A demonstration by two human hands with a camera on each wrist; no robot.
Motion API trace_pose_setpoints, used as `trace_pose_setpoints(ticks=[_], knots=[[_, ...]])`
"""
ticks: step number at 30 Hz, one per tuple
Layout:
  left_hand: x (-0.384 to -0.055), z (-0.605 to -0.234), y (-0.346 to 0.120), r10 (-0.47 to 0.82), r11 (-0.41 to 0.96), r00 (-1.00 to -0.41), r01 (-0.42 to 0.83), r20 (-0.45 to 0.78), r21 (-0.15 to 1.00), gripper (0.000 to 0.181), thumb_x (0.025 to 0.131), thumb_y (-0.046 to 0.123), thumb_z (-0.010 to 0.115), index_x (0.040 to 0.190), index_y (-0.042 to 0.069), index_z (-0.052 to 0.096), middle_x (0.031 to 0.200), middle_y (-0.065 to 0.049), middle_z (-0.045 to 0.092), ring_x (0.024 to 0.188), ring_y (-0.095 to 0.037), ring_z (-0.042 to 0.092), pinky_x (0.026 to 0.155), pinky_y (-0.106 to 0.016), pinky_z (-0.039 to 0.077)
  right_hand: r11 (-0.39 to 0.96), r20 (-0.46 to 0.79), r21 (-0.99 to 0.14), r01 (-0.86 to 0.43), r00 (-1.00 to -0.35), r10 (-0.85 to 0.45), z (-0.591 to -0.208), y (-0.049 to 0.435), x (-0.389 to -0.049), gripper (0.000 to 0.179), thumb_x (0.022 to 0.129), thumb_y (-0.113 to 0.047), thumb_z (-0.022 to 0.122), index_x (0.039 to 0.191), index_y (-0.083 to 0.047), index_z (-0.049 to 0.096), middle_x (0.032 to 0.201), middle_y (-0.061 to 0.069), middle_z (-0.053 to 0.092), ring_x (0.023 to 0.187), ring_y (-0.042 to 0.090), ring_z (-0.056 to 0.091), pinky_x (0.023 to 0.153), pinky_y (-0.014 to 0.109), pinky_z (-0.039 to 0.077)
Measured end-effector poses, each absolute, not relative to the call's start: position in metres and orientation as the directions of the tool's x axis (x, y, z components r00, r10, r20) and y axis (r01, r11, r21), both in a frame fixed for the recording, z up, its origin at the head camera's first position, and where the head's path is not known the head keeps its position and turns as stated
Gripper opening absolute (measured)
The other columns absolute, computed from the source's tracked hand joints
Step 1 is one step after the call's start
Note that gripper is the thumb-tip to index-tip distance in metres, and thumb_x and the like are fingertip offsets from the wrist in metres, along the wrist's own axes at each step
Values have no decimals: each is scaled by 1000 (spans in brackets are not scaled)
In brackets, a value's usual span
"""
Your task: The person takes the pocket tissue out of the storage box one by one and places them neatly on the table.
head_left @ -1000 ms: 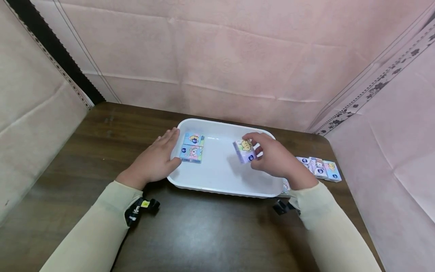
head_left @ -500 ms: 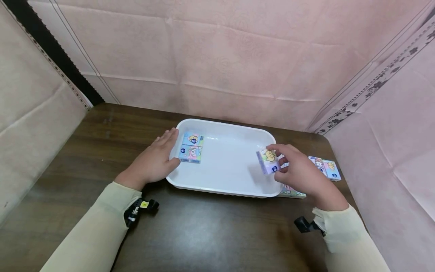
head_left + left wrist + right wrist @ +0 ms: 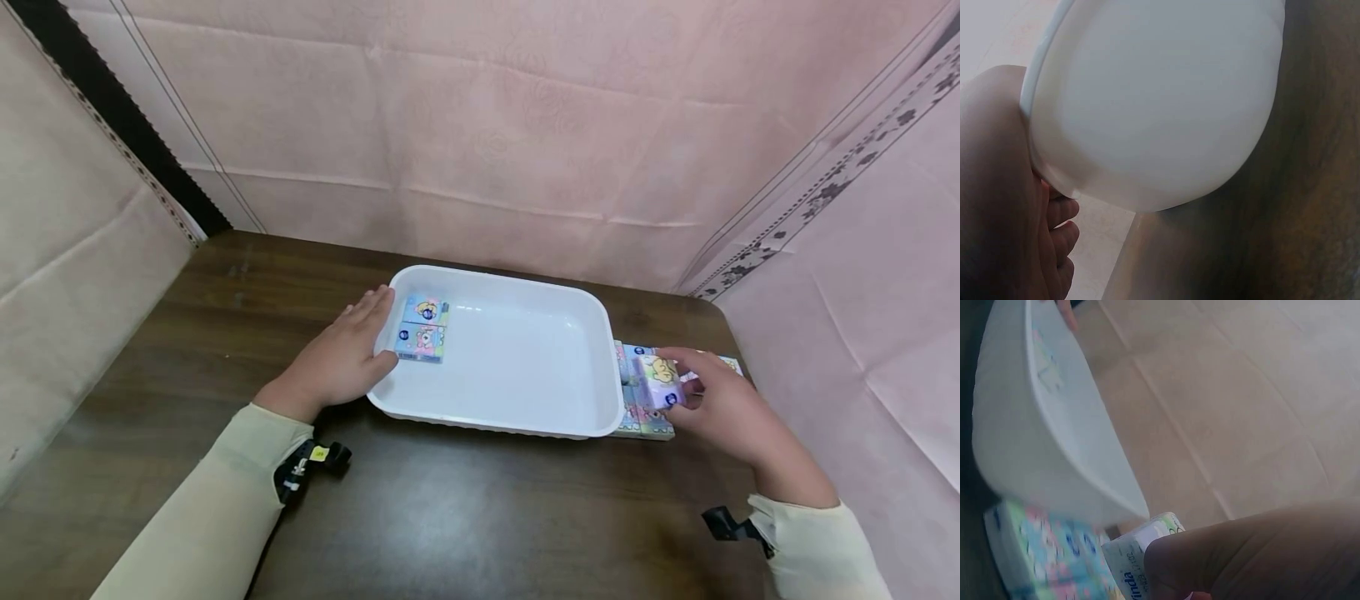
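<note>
A white plastic tray (image 3: 517, 367) stands mid-table. At its left end lie two small tissue packs, a blue one (image 3: 425, 310) and a pink-and-blue one (image 3: 420, 342). My left hand (image 3: 333, 358) rests against the tray's left rim with its fingers extended and the thumb over the edge. Between thumb and fingers, my right hand (image 3: 723, 408) pinches a purple tissue pack (image 3: 657, 382), right of the tray. That pack (image 3: 1127, 565) shows close to the tray's edge in the right wrist view. Beneath it are several more tissue packs (image 3: 643, 423) side by side, partly hidden by the hand.
The brown wooden table (image 3: 465, 508) reaches back to a pink cloth wall (image 3: 487, 142). Similar cloth hangs at the left and right sides. A pack corner (image 3: 732, 364) peeks out behind the right hand, near the table's right edge.
My right hand has carried the purple tissue pack rightward, from over the tray to above the packs beside it. The left hand and the tray have stayed in place.
</note>
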State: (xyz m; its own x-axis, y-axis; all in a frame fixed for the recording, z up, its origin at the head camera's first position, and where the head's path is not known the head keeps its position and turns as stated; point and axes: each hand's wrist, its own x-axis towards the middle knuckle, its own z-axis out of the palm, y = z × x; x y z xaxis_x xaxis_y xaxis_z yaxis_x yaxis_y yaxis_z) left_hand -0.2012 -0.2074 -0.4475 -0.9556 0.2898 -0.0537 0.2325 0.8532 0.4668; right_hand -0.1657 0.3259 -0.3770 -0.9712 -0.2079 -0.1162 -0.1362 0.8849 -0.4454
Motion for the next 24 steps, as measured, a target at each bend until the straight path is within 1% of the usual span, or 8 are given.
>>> trace_pose_setpoints(ticks=[5,7,9,12,17,19,24], knots=[[-201,-448,-207,284,855,-957,227,-55,467,96,110,43,56,182,17,0,192,-6,3,179,-32,3,144,-60,11,892,-178,-447,-65,-971,-159,-384,348,-161,85,89,-3,84,167,-8,50,147,31,54,114,42,70,71,28,64],[-201,-448,-208,282,855,-958,225,-56,467,96,110,43,56,182,17,0,192,-6,4,179,-32,3,144,-60,11,892,-195,-449,-48,-969,-150,-388,356,-160,84,90,-2,83,167,-6,49,145,32,54,112,41,70,70,28,63],[-201,-448,-208,282,854,-958,224,-55,470,95,110,43,56,182,17,0,192,-6,4,179,-32,3,144,-60,11,895,-218,-446,-28,-966,-139,-392,363,-159,84,90,-2,82,167,-4,48,143,31,55,108,37,67,68,27,61],[-201,-448,-208,283,852,-958,224,-56,473,95,110,43,56,182,17,0,192,-6,3,179,-32,3,144,-60,11,900,-242,-436,-9,-962,-127,-399,373,-158,85,90,-3,83,167,-2,47,135,28,58,103,32,64,66,28,58],[-201,-447,-207,285,853,-957,225,-59,472,96,110,43,56,182,17,-1,192,-6,3,179,-32,2,144,-60,10,913,-264,-409,13,-959,-105,-407,385,-157,85,91,-5,83,168,-3,46,118,21,64,95,28,61,63,30,53],[-201,-447,-207,286,851,-957,225,-59,474,96,110,43,57,182,17,-1,192,-6,3,179,-33,2,144,-60,11,913,-265,-408,12,-958,-105,-409,387,-157,84,91,-5,82,167,-2,47,115,19,65,94,27,60,62,30,52],[-201,-447,-207,283,849,-957,220,-61,480,96,110,44,57,182,16,-1,192,-6,3,179,-32,2,144,-60,11,904,-246,-427,-12,-961,-129,-414,392,-156,82,90,-1,81,165,1,48,122,22,63,95,26,61,63,29,53]])
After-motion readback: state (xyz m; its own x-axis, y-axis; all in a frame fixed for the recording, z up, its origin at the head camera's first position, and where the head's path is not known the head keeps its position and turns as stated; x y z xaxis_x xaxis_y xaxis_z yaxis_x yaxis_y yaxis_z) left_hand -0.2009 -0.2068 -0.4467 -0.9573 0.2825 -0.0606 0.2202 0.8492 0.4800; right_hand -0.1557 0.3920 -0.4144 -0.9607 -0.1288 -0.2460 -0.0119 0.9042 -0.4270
